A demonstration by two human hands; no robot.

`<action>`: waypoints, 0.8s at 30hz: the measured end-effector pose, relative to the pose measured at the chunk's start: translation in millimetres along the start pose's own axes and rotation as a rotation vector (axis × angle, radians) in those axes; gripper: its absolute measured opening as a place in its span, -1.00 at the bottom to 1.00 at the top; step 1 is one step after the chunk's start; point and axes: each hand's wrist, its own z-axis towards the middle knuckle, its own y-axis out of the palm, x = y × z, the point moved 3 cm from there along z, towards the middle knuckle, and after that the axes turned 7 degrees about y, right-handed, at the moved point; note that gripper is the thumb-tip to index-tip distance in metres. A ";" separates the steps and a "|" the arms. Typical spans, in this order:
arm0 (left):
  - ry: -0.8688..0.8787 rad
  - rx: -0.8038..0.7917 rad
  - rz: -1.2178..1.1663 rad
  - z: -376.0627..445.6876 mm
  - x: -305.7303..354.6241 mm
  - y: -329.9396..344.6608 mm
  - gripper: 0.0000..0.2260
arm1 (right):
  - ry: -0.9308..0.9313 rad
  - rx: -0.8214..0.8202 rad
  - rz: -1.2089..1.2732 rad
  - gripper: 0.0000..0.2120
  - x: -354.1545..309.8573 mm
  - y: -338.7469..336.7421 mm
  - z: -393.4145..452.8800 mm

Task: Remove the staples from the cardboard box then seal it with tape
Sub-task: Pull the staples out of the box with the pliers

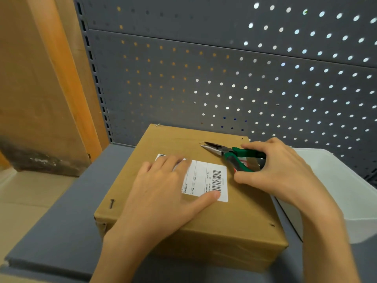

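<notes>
- Grey pegboard (pixel 224 78) is seen behind a grey shelf (pixel 61 231); the cardboard box (pixel 204 221) lies on it
- The box is pressed flat by the left hand (pixel 163 193), fingers straight, over the label (pixel 210 180)
- Pliers (pixel 228 153) are gripped by the right hand (pixel 279 170); tips parted, pointing far-left at a staple (pixel 202 142) just beyond them
- Another staple (pixel 157 125) sits at the far-left corner; a third (pixel 111 203) at the near-left edge

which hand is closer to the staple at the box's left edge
Left. The left hand lies flat on the box, just right of the staple; the right hand grips pliers across the box.
</notes>
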 end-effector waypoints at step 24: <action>0.008 0.004 -0.014 -0.1 -1.2 0.3 -0.11 | -0.028 0.001 0.104 -0.42 4.8 3.4 5.3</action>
